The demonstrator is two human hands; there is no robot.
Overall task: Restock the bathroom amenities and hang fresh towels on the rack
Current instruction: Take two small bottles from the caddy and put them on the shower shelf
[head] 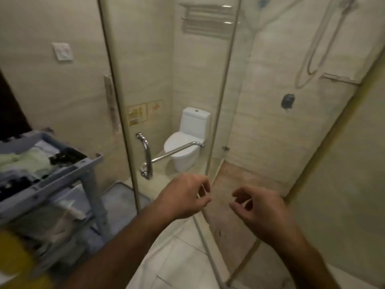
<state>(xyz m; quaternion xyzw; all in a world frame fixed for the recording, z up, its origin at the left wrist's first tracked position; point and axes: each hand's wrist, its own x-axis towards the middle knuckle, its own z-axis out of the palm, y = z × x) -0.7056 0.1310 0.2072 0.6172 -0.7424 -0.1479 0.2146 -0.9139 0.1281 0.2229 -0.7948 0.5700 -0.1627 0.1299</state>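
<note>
Right by the clear glass shower door (166, 69), both hands are hanging in mid-air, holding nothing.
Fingers of the left hand (183, 197) and right hand (262, 209) are curling loosely, relaxed; the chrome wall towel rack (206, 19) is showing up high above the white ceramic toilet (187, 142), and the grey plastic cart (68, 174) of pale folded cloths (27, 161) is standing at left.

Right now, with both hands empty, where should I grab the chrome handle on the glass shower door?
Wrap the left hand round the middle of the handle's upright bar, coming from your side of the glass door. It stands vertical, off the glass on mounts at top and bottom, so fingers likely fit behind its midsection.
</note>
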